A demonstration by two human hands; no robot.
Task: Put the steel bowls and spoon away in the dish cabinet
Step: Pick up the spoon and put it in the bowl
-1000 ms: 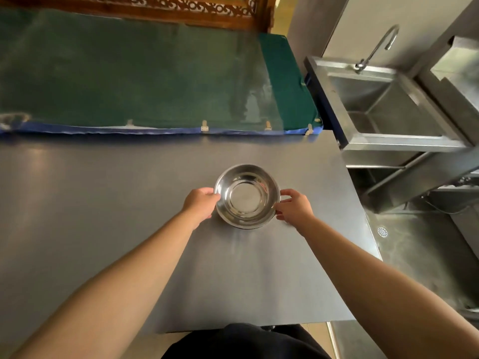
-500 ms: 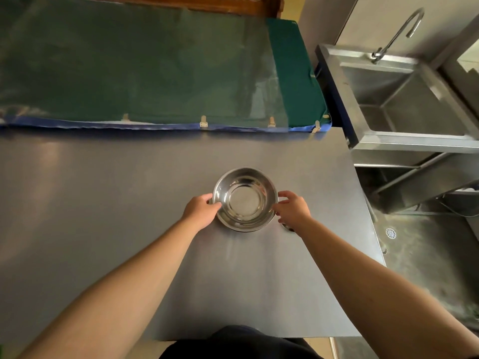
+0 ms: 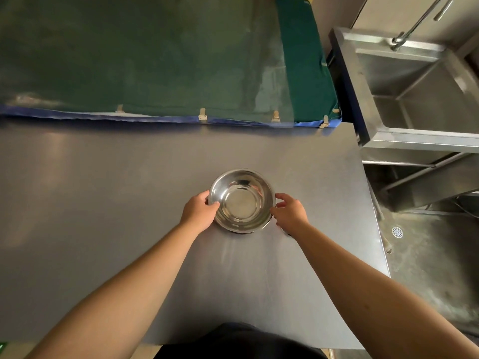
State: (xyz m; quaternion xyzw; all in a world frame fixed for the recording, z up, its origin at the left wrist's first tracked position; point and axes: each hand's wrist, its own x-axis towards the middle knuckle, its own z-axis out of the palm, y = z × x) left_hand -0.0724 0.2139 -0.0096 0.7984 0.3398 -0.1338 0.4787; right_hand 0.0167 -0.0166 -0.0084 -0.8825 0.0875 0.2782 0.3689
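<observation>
Gripping the round shiny steel bowl point(image 3: 241, 200) from both sides, we have our left hand point(image 3: 199, 212) closed on its left rim, thumb hooked over the edge. Our right hand point(image 3: 289, 211) is half open, fingertips point(image 3: 274, 209) at the right rim; whether it grips, we cannot tell. This bowl sits upright on the flat grey metal table point(image 3: 103, 203), near its right end.
</observation>
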